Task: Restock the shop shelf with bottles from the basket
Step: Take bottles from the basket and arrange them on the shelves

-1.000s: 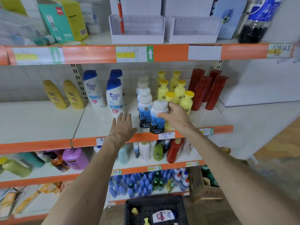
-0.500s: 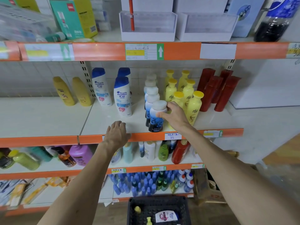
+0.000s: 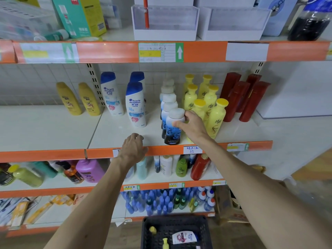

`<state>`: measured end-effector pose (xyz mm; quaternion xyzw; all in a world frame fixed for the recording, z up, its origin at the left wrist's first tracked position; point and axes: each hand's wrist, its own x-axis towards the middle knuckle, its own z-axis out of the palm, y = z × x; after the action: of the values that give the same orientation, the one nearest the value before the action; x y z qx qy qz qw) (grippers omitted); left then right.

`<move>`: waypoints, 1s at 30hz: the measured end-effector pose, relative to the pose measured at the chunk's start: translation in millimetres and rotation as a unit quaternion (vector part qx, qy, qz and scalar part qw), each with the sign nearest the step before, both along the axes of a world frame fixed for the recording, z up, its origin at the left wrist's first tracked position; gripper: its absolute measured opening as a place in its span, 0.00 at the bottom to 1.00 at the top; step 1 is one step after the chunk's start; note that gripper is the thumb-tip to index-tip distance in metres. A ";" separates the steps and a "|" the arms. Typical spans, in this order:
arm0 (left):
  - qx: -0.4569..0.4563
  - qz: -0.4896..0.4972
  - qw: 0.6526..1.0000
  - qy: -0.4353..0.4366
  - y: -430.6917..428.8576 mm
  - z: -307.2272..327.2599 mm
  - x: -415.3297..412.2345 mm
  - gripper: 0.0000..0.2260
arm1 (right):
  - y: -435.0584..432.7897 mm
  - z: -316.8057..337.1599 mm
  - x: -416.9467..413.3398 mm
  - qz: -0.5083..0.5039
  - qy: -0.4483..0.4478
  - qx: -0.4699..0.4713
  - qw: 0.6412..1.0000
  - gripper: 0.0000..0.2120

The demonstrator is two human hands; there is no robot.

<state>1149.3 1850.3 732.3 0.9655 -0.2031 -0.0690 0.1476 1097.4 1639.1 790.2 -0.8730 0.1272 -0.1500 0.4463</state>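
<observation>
At floor level, the black basket [image 3: 145,230] holds a white labelled bottle [image 3: 183,237] and two yellow-capped bottles [image 3: 152,230], so restocking is judged unfinished. Above it, the left hand [image 3: 133,150] has withdrawn from lying flat on the shelf [image 3: 115,133] to the orange front lip. Its fingers are loosely curled and hold nothing. Further in, the right hand [image 3: 193,125] forms the grip: thumb on the near side, fingers round the far side, closed on the blue-and-white bottle [image 3: 172,128] just below its white cap. In the last second this bottle has been shifted from beside the matching row [image 3: 168,101] to the head of it, base on the shelf close to the front lip. Placement appears complete except for release. The bottle's long axis is vertical: cap up, dark base down, printed face toward the aisle. Yellow bottles [image 3: 215,117] stand just beside it.
</observation>
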 end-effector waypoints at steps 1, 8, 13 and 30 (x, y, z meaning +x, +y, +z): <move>-0.001 -0.002 1.000 0.000 -1.4 0.1 -0.2 0.23 | 1.8 -1.8 0.1 0.000 0.000 -0.003 1.000 0.17; -0.009 -0.014 1.000 0.001 -6.7 2.3 2.8 0.24 | 6.6 -7.9 3.6 0.001 -0.002 -0.011 1.000 0.16; 0.000 -0.003 1.000 0.008 -3.1 -0.9 4.3 0.23 | 7.1 -8.5 5.9 0.004 0.000 -0.006 1.000 0.16; -0.008 0.000 1.000 0.008 -3.0 -0.1 1.6 0.23 | 8.5 -4.7 11.7 0.016 0.033 0.010 0.999 0.16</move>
<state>1150.9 1847.3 732.3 0.9638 -0.2023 -0.0753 0.1567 1109.1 1647.7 785.6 -0.8747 0.1293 -0.1126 0.4533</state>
